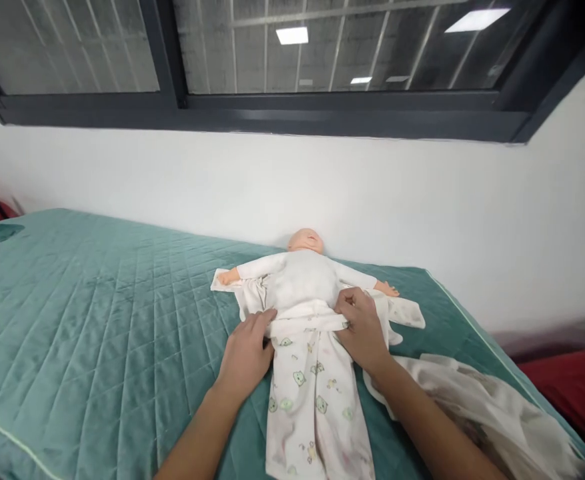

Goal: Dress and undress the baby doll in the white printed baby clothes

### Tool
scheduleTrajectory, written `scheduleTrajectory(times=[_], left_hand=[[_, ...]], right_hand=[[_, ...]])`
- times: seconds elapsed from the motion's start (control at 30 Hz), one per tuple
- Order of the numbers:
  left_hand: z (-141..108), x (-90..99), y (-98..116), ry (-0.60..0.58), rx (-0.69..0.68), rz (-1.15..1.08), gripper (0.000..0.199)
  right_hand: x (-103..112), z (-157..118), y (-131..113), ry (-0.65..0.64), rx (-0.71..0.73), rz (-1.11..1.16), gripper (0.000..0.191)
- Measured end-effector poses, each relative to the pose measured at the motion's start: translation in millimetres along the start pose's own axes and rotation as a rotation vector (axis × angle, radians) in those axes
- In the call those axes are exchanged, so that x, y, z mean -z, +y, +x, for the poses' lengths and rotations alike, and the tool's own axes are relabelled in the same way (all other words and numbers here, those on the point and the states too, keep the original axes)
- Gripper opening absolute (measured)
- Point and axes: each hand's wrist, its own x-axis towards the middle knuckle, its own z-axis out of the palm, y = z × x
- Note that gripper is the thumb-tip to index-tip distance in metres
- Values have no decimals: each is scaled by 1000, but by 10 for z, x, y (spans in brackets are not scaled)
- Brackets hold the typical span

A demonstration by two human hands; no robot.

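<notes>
A baby doll (304,280) with a white cloth torso lies on its back, arms spread, head toward the wall. Patterned baby pants (317,400) cover its lower body, their legs stretching toward me. My left hand (249,350) pinches the left side of the waistband, its fingertips partly hidden by the cloth. On the other side, my right hand (362,327) is closed on the waistband with bent fingers. Underneath the doll is a spread-out white baby top (406,312), a sleeve showing beyond each doll hand.
Green quilted cover (122,333) spreads under everything. A crumpled whitish cloth (492,407) lies beside my right forearm. Behind the doll's head rises a white wall (252,180) below a dark-framed window (322,120). Something red (567,387) is past the right edge.
</notes>
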Motion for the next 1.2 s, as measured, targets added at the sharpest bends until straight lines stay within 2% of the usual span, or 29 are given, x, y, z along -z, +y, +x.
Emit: scheduleTrajectory(times=[0.13, 0.27, 0.33, 0.4, 0.5, 0.57, 0.67, 0.8, 1.0, 1.1, 1.2], left_hand=[[33, 26, 25, 7, 74, -1, 47], [53, 38, 39, -1, 99, 48, 30], [65, 46, 57, -23, 98, 82, 22], [76, 56, 75, -47, 101, 113, 20], [81, 66, 88, -69, 117, 139, 20], [79, 67, 92, -74, 133, 142, 21], [101, 65, 106, -67, 130, 139, 22], [244, 61, 128, -43, 122, 118, 22], [499, -3, 41, -1, 124, 44, 22], [435, -19, -2, 7, 131, 41, 32], [173, 9, 9, 30, 139, 11, 43]], right_hand=[[62, -93, -119, 72, 111, 110, 18], [151, -273, -214, 57, 37, 188, 19], [203, -358, -220, -37, -88, 211, 15], [262, -415, -209, -199, -231, 187, 12], [371, -444, -215, -399, -347, 109, 21], [455, -445, -259, -457, -360, 156, 28], [562, -452, -360, -489, -406, 356, 21], [554, -468, -436, -417, -515, 517, 41], [277, -457, -468, -219, -542, 412, 28], [183, -475, -525, -76, -540, 315, 26], [145, -501, -587, 8, -455, 235, 22]])
